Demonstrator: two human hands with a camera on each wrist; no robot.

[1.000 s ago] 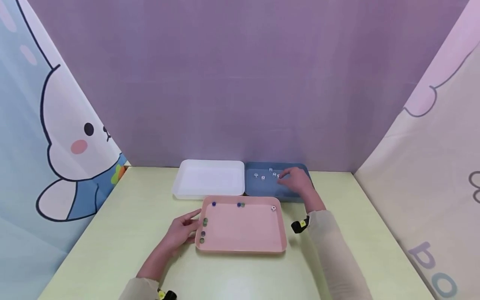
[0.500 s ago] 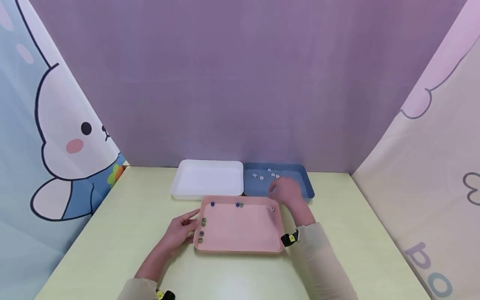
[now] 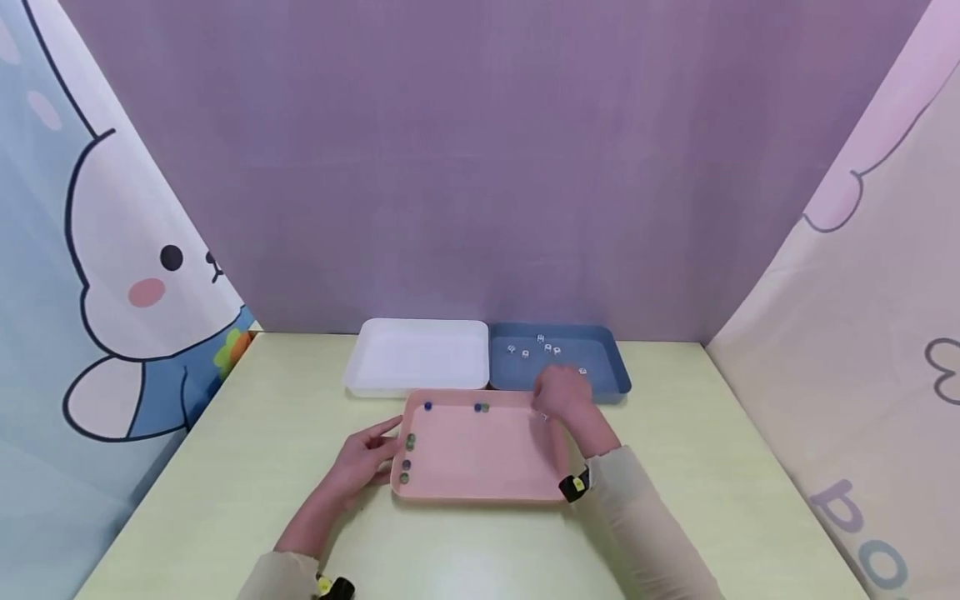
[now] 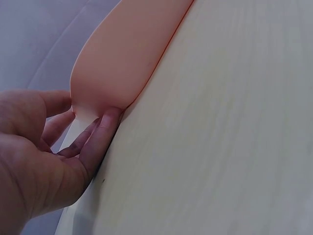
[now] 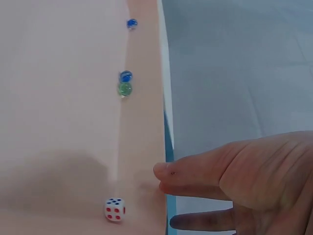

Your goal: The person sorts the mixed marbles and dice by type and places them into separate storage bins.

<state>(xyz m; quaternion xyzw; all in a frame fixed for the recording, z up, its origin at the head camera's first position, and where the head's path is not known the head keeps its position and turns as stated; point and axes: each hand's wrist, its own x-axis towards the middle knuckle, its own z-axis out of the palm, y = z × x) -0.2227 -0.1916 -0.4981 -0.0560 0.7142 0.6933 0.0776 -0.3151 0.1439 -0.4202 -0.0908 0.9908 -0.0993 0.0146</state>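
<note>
Right hand (image 3: 564, 392) at pink tray (image 3: 476, 454), pale table (image 3: 738, 492), purple backdrop (image 3: 487, 167).

The pink tray (image 3: 480, 458) appeared to be smooth plastic with a matt finish. The white tray (image 3: 420, 358) and blue tray (image 3: 596, 350) showed the same plastic look. The blue marble (image 5: 125, 76) and green marble (image 5: 125, 89) were glossy, translucent glass. The die (image 5: 115, 210) was smooth plastic. The tabletop (image 3: 712, 467) showed faint wood grain with a soft sheen. The backdrop (image 3: 480, 167) was matt cloth.
</note>
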